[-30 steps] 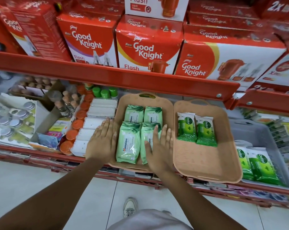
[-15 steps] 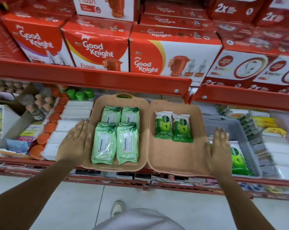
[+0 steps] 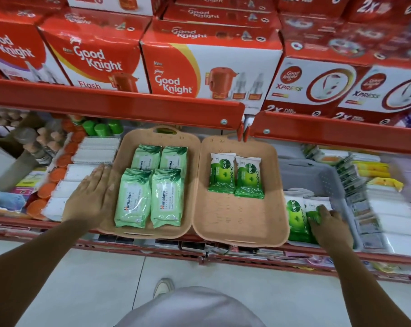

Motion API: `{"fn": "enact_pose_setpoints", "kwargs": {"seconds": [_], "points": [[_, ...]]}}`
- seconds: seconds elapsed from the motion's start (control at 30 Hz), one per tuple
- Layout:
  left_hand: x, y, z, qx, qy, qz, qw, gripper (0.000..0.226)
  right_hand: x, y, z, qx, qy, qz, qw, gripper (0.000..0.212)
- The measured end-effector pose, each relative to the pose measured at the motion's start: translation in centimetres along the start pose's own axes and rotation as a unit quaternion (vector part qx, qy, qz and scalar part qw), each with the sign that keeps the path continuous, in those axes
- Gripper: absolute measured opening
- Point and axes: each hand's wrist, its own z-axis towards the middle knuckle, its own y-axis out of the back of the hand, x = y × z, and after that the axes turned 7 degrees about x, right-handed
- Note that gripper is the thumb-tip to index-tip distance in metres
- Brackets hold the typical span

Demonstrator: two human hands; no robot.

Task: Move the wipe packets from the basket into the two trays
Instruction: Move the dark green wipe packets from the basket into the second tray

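— Right hand (image 3: 327, 220) has dropped into the grey basket (image 3: 317, 175) at three o'clock, fingers closing on a Dettol packet (image 3: 295, 218).
— And our left hand (image 3: 91, 197)?
— Flat, released, at the left tray (image 3: 195, 185)'s nine o'clock. That packet goes to the right tray (image 3: 237, 220) next.

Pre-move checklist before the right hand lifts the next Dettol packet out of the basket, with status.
1. Right hand on a Dettol packet in the grey basket: ok.
2. Grip closed on it: cannot tell; fingers lie on top.
3. Free space in the right tray: ok, front half bare.
4. Two packets already in that tray clear of that space: ok.
5. Left hand clear of the path: ok, beside the left tray.
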Motion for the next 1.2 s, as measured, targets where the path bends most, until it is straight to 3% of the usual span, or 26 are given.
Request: {"fn": "enact_pose_setpoints", "kwargs": {"seconds": [0.37, 0.57, 0.73, 0.97, 1.2], "points": [[0.0, 0.3, 0.0, 0.005, 0.0, -0.007, 1.0, 0.069, 0.3, -0.2, -0.3, -0.047, 0.015, 0.004, 0.999, 0.047], [-0.2, 0.4, -0.2, 0.002, -0.009, -0.012, 1.0, 0.07, 1.1, 1.1, -2.1, -0.181, 0.015, 0.049, 0.982, 0.034], [0.0, 0.2, -0.1, -0.001, -0.012, -0.017, 1.0, 0.071, 5.2, 2.5, -4.7, -0.265, 0.092, 0.108, 0.954, 0.04], [-0.1, 0.3, -0.1, -0.003, -0.014, -0.015, 1.0, 0.069, 15.4, 0.3, -8.2, -0.174, 0.182, 0.137, 0.958, 0.043], [0.1, 0.1, 0.0, -0.003, -0.017, -0.006, 1.0, 0.067, 21.2, -2.4, -8.6, -0.06, 0.169, 0.107, 0.978, 0.043]]}}
